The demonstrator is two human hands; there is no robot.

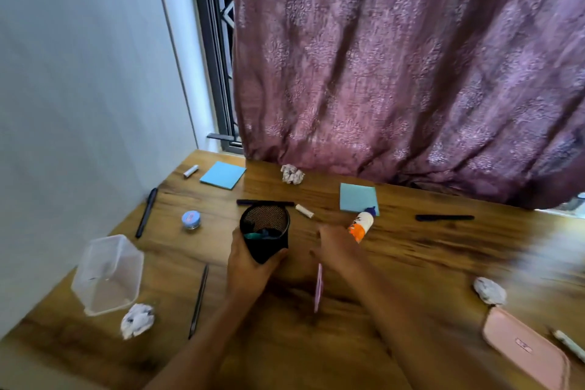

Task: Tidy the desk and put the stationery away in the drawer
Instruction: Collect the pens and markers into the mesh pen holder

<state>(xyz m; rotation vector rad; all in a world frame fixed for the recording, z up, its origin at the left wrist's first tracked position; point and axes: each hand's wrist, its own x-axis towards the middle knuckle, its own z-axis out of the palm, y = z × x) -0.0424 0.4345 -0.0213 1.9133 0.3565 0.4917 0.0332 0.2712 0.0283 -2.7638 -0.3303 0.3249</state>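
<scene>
My left hand grips a black mesh pen cup from below, tilted toward me with a few small items inside. My right hand hovers over the wooden desk just left of a white and orange glue bottle, its fingers blurred, holding nothing that I can see. A pink pen lies under my right wrist. Black pens lie at the left, behind the cup and at the right. Two blue sticky-note pads lie near the back.
A clear plastic box stands at the left edge, with crumpled paper beside it. More paper balls, a small blue jar, a thin pencil, two small white tubes and a pink case lie about. A purple curtain hangs behind.
</scene>
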